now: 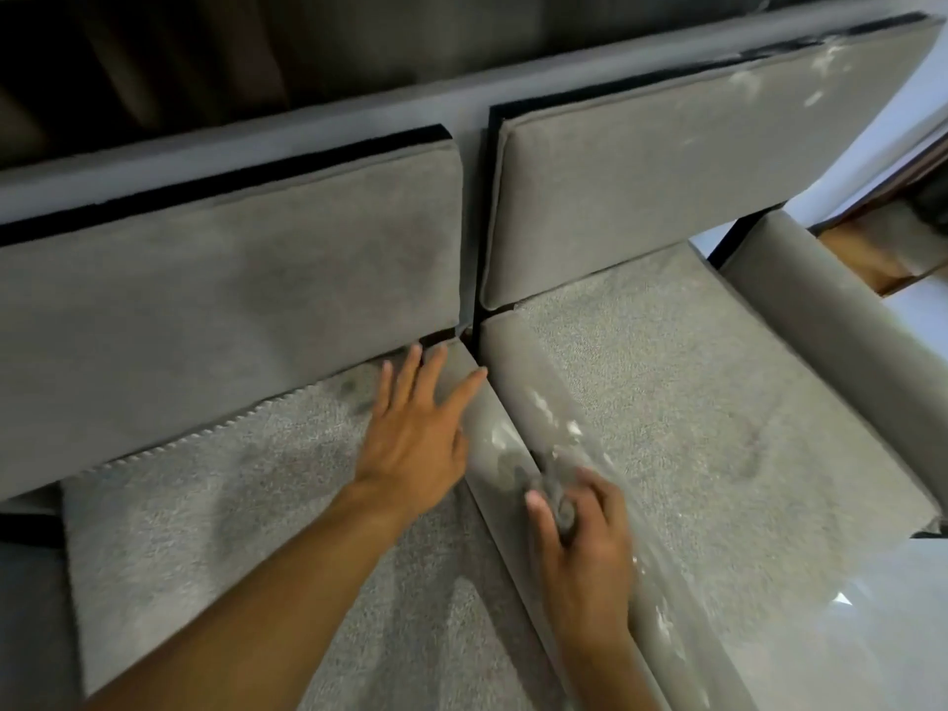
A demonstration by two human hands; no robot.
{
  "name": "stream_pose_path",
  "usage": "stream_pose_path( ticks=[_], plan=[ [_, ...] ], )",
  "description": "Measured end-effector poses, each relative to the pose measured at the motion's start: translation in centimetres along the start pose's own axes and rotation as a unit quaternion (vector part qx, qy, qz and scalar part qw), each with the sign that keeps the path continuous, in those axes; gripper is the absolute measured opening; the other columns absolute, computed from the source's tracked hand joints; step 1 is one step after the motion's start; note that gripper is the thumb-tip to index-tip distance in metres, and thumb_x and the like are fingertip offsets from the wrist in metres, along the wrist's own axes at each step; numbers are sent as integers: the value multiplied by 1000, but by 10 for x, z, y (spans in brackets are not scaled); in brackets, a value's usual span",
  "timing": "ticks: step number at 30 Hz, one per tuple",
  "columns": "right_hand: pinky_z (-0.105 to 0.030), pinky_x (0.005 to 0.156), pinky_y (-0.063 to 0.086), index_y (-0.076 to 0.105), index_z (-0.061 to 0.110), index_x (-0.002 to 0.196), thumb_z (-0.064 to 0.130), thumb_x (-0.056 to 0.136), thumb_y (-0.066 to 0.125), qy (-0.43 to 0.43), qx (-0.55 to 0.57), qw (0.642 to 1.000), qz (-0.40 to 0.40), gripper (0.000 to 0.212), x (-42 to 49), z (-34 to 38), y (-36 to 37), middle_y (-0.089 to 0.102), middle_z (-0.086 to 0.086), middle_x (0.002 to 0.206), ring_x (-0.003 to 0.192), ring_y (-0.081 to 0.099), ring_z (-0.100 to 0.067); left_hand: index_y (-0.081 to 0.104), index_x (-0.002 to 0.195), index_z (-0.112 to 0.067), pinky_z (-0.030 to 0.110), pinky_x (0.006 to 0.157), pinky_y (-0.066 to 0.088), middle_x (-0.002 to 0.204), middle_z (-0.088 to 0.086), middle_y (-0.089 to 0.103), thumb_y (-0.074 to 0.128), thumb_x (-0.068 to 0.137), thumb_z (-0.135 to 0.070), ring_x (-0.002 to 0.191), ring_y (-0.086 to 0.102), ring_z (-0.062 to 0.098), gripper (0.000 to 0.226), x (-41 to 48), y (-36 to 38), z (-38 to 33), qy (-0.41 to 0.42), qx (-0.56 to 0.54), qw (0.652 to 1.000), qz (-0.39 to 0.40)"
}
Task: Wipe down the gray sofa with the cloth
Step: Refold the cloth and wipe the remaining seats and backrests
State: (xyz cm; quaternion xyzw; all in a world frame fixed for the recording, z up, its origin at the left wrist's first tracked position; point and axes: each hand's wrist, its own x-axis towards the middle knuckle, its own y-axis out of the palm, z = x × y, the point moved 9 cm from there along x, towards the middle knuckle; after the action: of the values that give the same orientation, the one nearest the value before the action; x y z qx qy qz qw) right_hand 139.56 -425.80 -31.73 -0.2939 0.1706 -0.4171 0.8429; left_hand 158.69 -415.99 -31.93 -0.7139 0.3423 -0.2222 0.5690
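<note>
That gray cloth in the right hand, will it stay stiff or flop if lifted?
Probably floppy: the cloth is crumpled into a wad inside the right hand. Likely light, since curled fingers alone hold it. It may drag rather than glide on the textured seat cushion.

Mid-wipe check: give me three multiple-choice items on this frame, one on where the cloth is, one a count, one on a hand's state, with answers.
1. Where is the cloth?
A. on the armrest
B. at the gap between the left seat cushion and right seat cushion
C. on the floor

2. How many back cushions show?
A. one
B. two
C. four

3. How is the left hand?
A. flat, fingers straight, on the left seat cushion
B. gripping the cloth
C. raised in a fist

Answers:
1 B, the right hand grips it at the right seat cushion's inner edge.
2 B, one on each side.
3 A, its palm lies on the fabric.
</note>
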Motion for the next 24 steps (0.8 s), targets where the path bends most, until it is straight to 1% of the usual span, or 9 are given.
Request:
stream_pose_path(
  ticks=[3,6,9,13,15,16,19,22,24],
  plan=[
    [-29,91,47,52,21,131,31,94,68,-25,-17,996,82,42,46,-8,54,64,3,117,107,60,-14,3,162,-43,53,128,1,172,3,-12,40,108,-29,158,-11,30,67,5,68,12,-50,-36,992,111],
    [-45,110,41,53,12,134,30,97,61,-143,-109,974,137,42,47,-15,106,55,-15,138,130,51,-33,0,161,-47,52,128,-1,169,-5,-24,30,111,-35,157,-16,28,59,14,101,17,-48,-46,988,140],
    [-47,118,33,53,9,141,23,99,58,-184,-170,960,128,45,23,-39,103,43,-17,152,144,37,-34,0,157,-56,54,127,4,166,-15,-29,27,110,-43,158,-11,27,56,14,117,24,-65,-82,984,146],
    [-49,113,40,51,12,146,31,102,39,-214,-230,941,126,49,-15,-57,69,39,-18,156,146,35,-37,9,155,-60,58,126,11,167,-18,-23,33,108,-45,158,-9,27,55,19,114,29,-59,-105,983,141],
    [-50,109,45,50,11,146,22,98,47,-244,-240,931,129,50,-18,-57,67,37,-19,158,146,33,-37,11,153,-64,59,126,12,165,-19,-28,33,108,-46,158,-13,27,53,22,114,33,-65,-118,977,164],
    [-49,108,46,49,12,147,15,95,54,-253,-239,928,133,52,-10,-56,75,37,-19,157,147,32,-36,8,151,-67,60,125,14,163,-20,-32,31,108,-48,158,-9,28,52,22,117,34,-67,-122,973,182],
    [-48,112,41,49,8,146,1,82,77,-244,-234,930,141,69,37,-29,119,45,-20,152,144,38,-37,1,149,-71,63,124,14,157,-23,-43,30,109,-48,154,23,29,54,23,122,38,-70,-117,964,227],
    [-51,112,42,48,6,144,-2,84,71,-183,-180,957,138,64,77,-3,151,47,-19,150,144,38,-35,-3,150,-68,68,121,11,152,-23,-50,37,108,-45,146,41,27,63,23,125,42,-76,-99,959,253],
    [-44,113,42,48,8,142,4,93,63,-174,-144,964,140,52,72,-5,143,44,-17,152,148,34,-30,-3,148,-71,68,121,11,152,-24,-50,38,108,-44,145,41,27,63,22,125,42,-86,-104,957,255]
  ],
)
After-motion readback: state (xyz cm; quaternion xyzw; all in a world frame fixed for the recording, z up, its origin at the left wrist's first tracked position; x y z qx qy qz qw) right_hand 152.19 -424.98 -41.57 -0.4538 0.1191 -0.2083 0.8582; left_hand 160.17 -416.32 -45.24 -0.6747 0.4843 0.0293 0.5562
